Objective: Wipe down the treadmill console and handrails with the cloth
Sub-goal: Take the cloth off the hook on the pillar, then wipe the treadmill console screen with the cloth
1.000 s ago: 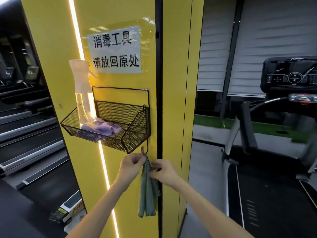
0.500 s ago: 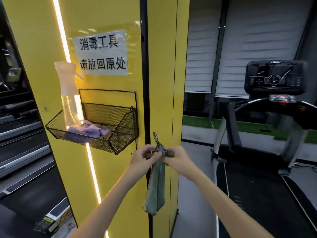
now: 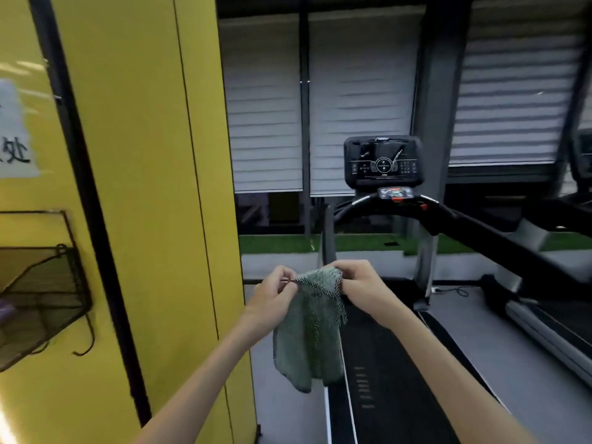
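A green cloth [image 3: 309, 334] with a checked trim hangs between both hands at the middle of the view. My left hand [image 3: 272, 298] pinches its top left corner, and my right hand [image 3: 360, 288] grips the top right edge. Straight ahead and farther off stands the treadmill, with its dark console [image 3: 382, 161] raised on uprights. Black handrails [image 3: 474, 229] curve out from under the console, one reaching toward me on the right. The running belt [image 3: 384, 379] lies below my right forearm.
A yellow pillar [image 3: 144, 187] fills the left, carrying a black wire basket [image 3: 41, 293] with a hook [image 3: 88, 341] and a paper sign [image 3: 12, 133]. White blinds [image 3: 358, 100] cover the windows behind. A second treadmill [image 3: 551, 315] sits at the right.
The cloth came off the hook under the basket and moved right, away from the pillar. Both hands have spread its top edge apart, and my view has turned toward the treadmill.
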A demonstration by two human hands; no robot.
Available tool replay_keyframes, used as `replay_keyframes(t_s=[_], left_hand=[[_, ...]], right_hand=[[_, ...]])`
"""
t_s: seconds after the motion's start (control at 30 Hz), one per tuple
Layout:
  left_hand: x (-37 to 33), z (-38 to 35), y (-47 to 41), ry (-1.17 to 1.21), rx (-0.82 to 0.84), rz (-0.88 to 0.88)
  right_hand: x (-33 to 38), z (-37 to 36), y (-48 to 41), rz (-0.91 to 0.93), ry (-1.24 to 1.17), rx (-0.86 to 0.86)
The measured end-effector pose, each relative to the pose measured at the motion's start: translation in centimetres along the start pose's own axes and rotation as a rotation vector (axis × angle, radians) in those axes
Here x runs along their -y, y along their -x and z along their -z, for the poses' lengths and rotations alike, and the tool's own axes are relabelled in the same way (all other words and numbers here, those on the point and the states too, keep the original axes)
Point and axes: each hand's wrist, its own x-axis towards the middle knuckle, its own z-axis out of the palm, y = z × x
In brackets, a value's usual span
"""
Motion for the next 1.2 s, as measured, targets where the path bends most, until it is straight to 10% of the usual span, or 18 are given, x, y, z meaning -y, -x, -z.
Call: replay_keyframes(t_s=[0.5,0.87,1.2], left_hand=[[-10.5,-20.7,-14.6,-0.161,0.401,-0.172],[-12.5,-29.2,-25.1,-0.094,0.119,-0.249],[-9.2,-32.0,-41.9,-0.043,0.211,-0.241]], right_hand=[[-10.3,25.5,0.1,-0.137,0.026,-0.251],[-15.1,36.4,-3.2,0.054,0.206,-0.151],[-21.7,43.5,-16.1,0.174,0.52,-0.482]])
